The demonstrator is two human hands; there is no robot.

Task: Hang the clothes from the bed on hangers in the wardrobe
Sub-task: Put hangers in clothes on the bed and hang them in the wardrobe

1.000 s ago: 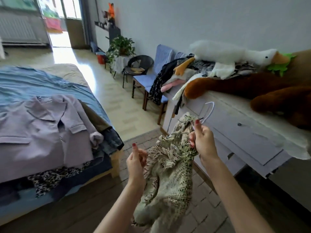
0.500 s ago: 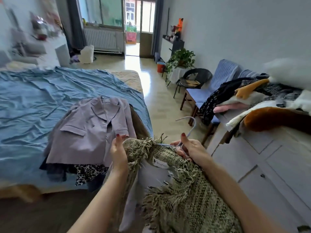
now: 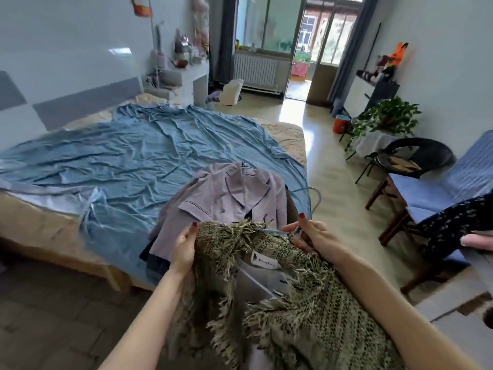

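Gripped at both ends: left hand [image 3: 184, 248] clutches the collar edge of the fringed green jacket [image 3: 301, 311], and right hand [image 3: 310, 233] pinches the pale blue hanger [image 3: 306, 198] at its neck (hook upward). Jacket hangs between the forearms, just short of the bed [image 3: 128, 156], where a lilac blazer [image 3: 229, 206] lies on darker clothes.

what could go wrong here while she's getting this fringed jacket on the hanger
The jacket is bunched between the hands, so its fringe could snag on the hanger. The left hand only holds one collar edge, so that shoulder might slip off. The hook pokes out near the lilac blazer and could catch it.
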